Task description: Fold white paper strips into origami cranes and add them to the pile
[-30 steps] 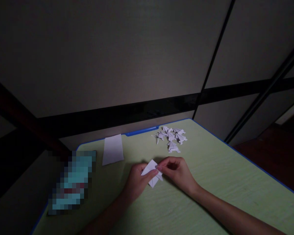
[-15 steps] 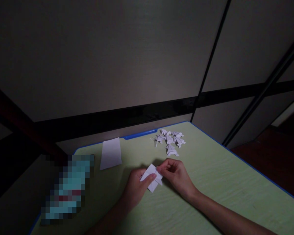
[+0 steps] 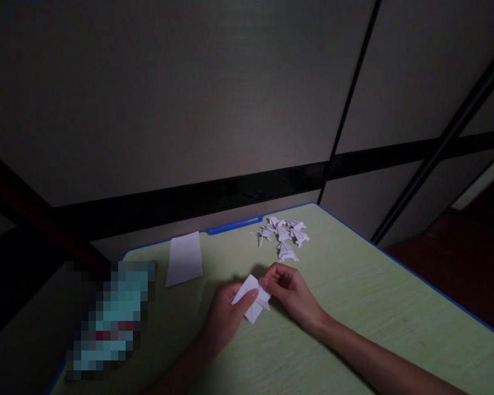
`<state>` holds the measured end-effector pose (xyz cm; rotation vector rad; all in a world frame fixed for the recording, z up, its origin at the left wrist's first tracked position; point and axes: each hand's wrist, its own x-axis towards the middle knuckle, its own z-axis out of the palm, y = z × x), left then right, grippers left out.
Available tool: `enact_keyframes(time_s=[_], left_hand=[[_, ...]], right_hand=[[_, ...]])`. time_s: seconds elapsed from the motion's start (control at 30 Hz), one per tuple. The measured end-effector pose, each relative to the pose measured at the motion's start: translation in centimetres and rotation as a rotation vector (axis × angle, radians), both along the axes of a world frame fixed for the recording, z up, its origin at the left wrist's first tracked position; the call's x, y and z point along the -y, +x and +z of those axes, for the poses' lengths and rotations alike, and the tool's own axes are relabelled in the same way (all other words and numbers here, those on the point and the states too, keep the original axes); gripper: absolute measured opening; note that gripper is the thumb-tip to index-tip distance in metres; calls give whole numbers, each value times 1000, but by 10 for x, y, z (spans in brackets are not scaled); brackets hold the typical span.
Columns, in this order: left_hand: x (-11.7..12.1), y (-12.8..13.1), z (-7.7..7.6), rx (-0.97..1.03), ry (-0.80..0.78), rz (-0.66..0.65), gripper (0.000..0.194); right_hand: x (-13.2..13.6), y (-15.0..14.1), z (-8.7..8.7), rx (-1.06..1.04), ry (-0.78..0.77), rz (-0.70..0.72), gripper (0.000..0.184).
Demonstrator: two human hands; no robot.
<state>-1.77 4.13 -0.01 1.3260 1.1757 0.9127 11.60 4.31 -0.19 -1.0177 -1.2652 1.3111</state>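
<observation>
Between my hands is a small piece of folded white paper [image 3: 253, 307], diamond-shaped with a pointed flap on its right side. My left hand [image 3: 226, 315] is closed on it, thumb lying across its top face and the fingers hidden beneath. With thumb and index finger, my right hand [image 3: 290, 288] pinches the paper's upper right edge. Several folded white paper figures [image 3: 287, 251] lie in a cluster on the table beyond my right hand. A flat sheet of white paper [image 3: 185, 258] rests farther to the left.
The light green table [image 3: 354, 307] has a blue edge and a blue pen groove [image 3: 235, 225] along its far side. At the left edge lies a pixelated turquoise object [image 3: 115, 312]. Dark-banded wardrobe panels [image 3: 197, 109] rise right behind the table.
The view has shifted slightly, so the tabletop things sit a little farther left. Both hands keep hold of the folded paper; my right fingertips shift slightly along its upper edge.
</observation>
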Motion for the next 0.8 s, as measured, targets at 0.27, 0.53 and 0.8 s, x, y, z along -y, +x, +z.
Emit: enact_keyframes(time_s=[0.27, 0.53, 0.8], left_hand=[[0, -3, 0, 43, -34, 5, 24], [-6, -8, 4, 73, -92, -106, 20], [-6, -8, 5, 60, -85, -207, 23]], right_hand=[[1, 4, -1, 62, 40, 216, 31], [2, 6, -2, 30, -2, 213, 29], [1, 6, -6, -4, -41, 202, 25]])
